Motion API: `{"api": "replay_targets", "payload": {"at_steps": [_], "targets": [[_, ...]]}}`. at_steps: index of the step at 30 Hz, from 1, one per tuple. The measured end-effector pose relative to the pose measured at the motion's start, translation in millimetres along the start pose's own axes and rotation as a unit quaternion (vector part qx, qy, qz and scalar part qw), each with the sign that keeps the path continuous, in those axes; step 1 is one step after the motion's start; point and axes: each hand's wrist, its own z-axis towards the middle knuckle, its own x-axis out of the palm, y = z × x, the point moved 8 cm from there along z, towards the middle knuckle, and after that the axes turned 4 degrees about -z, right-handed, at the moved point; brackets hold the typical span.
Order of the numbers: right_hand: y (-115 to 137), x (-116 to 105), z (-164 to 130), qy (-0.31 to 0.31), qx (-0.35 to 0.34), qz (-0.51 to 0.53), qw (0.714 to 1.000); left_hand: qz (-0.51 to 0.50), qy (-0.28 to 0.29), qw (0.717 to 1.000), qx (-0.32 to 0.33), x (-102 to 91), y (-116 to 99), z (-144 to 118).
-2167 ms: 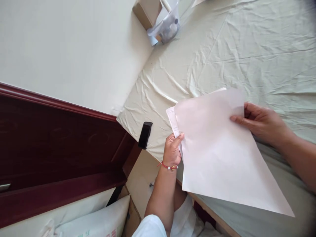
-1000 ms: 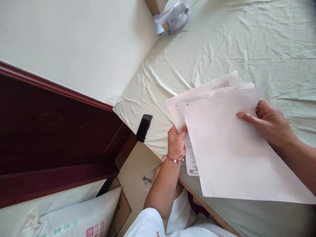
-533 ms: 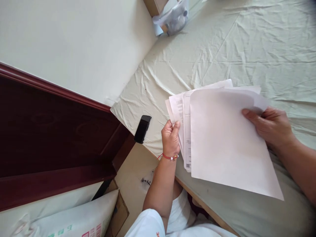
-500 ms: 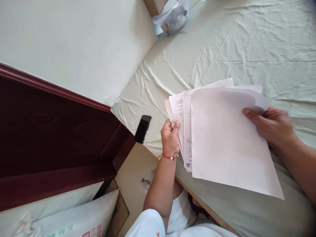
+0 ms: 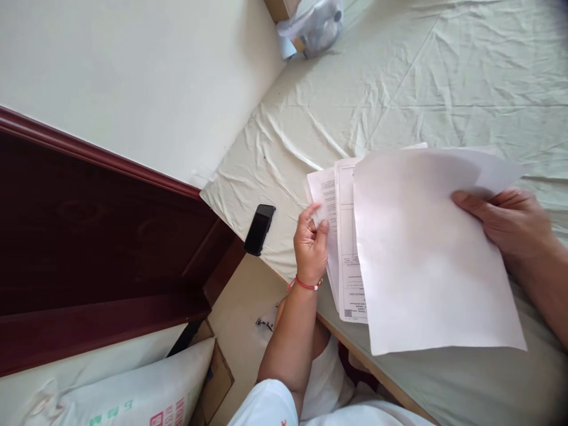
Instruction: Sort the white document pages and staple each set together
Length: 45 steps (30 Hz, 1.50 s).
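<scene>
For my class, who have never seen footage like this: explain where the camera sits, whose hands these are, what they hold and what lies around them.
The single picture comes from a camera worn on a person's head, looking down at their own bare hands. The left hand, with a red string bracelet on its wrist, pinches the edge of fanned printed white paper sheets. The right hand grips a large blank white paper sheet lying over them. Below is a bed with a wrinkled pale green bedsheet. A black phone lies at its corner, beside a dark red wooden headboard.
</scene>
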Motion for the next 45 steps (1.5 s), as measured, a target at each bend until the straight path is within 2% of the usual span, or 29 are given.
{"api": "replay_targets", "payload": {"at_steps": [3, 8, 11, 20, 24, 32, 45], "targets": [[-1.8, -0.8, 1.6, 0.001, -0.003, -0.014, 1.0, 0.013, 0.029, 0.999, 0.003, 4.7, 4.0, -0.4], [-1.9, 1.6, 4.2, 0.016, -0.018, -0.022, 0.999, -0.058, 0.032, 0.994, -0.089, 13.6, 14.9, -3.9], [-0.3, 6.6, 4.7, 0.04, -0.027, -0.017, 0.999, -0.112, 0.051, 0.986, -0.116, 20.6, 15.6, -7.0], [2.7, 14.7, 1.4, 0.075, -0.06, -0.012, 0.995, -0.083, -0.018, 0.991, -0.107, 7.1, 19.4, -5.8], [5.0, 17.3, 0.8, 0.08, -0.072, -0.013, 0.994, -0.094, -0.023, 0.989, -0.112, 7.4, 15.5, -7.2], [-0.8, 13.6, 11.0, 0.073, -0.09, -0.047, 0.992, -0.133, -0.018, 0.981, -0.138, 11.9, 21.1, -9.8], [-1.9, 12.8, 11.4, 0.069, -0.098, -0.071, 0.99, -0.143, 0.008, 0.978, -0.154, 5.2, 16.9, -7.6]]}}
